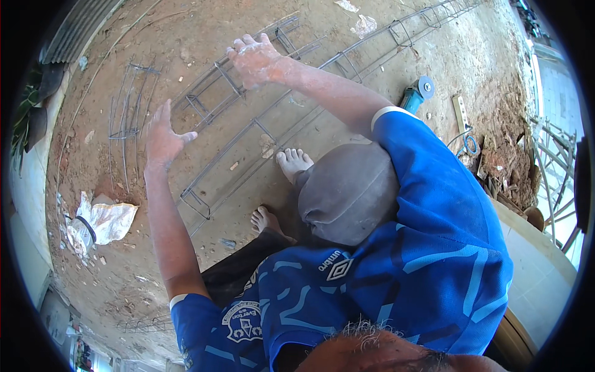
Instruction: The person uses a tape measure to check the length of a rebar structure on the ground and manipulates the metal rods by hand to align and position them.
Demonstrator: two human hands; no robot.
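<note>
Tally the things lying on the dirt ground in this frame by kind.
Rebar cages: 3, a long one under the right hand, a long one behind, a short one beside the left hand
Angle grinder: 1
Crumpled white sack: 1
Total: 5

Rebar cage (248,133) on the ground (372,68) (grinder (416,93) to its right)

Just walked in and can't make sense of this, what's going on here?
A person in a blue shirt bends over long rebar cages lying on a dirt floor. The right hand rests on one cage, fingers curled at its bars. The left hand hovers open over the ground beside it. An angle grinder lies nearby.
</note>
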